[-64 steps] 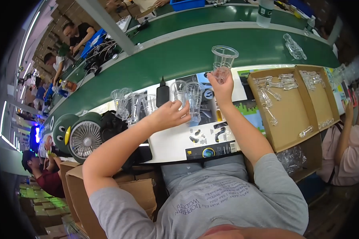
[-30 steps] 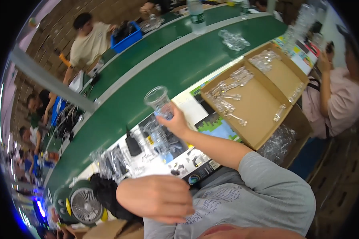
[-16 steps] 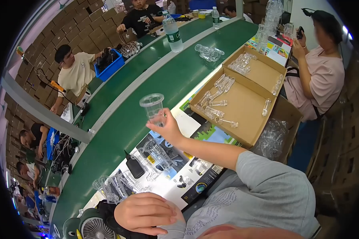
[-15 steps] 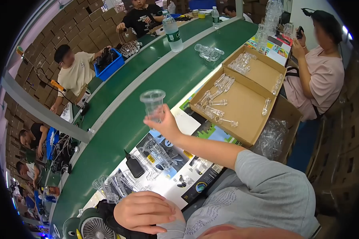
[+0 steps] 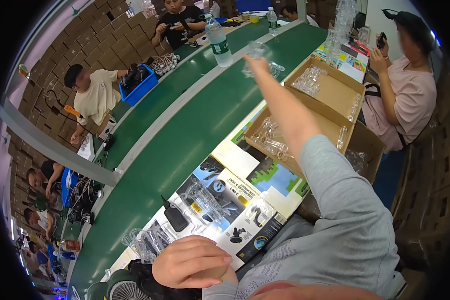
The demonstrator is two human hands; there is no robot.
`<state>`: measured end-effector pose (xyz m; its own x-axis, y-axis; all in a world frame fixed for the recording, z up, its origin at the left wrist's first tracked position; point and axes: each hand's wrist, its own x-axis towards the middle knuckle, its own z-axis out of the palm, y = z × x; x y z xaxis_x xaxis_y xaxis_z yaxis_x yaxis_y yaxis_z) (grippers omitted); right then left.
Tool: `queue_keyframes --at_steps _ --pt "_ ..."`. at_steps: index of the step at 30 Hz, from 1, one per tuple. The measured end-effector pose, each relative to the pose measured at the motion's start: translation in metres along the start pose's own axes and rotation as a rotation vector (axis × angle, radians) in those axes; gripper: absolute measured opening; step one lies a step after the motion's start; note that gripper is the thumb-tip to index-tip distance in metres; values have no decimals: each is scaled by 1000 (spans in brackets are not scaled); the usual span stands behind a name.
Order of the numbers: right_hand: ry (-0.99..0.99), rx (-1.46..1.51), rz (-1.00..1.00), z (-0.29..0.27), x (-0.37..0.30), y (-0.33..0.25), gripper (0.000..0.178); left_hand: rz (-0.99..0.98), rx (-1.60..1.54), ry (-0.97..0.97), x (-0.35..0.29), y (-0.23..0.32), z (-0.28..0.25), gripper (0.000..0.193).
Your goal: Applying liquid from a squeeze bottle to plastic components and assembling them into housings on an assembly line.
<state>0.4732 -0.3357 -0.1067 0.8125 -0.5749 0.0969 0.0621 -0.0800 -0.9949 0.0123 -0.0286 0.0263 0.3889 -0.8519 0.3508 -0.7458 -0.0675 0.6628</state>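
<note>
My right hand (image 5: 258, 67) reaches far out over the green belt. Its fingers are closed round a clear plastic cup-shaped piece (image 5: 258, 49), blurred by motion. Right beside it, more clear plastic parts (image 5: 276, 69) lie on the belt. Close to my body, my left hand (image 5: 192, 262) rests with its fingers stretched out and holds nothing. Beyond the left hand are clear plastic tubes (image 5: 152, 242), a black squeeze bottle (image 5: 175, 218) with a pointed tip and another cluster of clear tubes (image 5: 205, 201), all on printed cardboard (image 5: 225, 175).
Two shallow cardboard trays (image 5: 347, 97) with clear parts stand at right, partly behind my right arm. A water bottle (image 5: 218, 44) stands near the metal rail. Tall stacked clear cups (image 5: 341, 25), a person with a phone (image 5: 402, 85) and a small fan (image 5: 130, 290) are around me.
My right hand has carried the clear cup-shaped piece away from me and to the right, from above the near belt to the clear parts further off. My left hand stays resting.
</note>
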Motion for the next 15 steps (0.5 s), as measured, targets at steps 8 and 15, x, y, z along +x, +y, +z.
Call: queue_keyframes --at_steps 8,15 --pt "-102 626 370 -7 51 64 54 -264 -1 29 7 -15 -9 37" --pt "61 509 301 -3 41 59 35 -406 1 112 12 -25 -10 36"
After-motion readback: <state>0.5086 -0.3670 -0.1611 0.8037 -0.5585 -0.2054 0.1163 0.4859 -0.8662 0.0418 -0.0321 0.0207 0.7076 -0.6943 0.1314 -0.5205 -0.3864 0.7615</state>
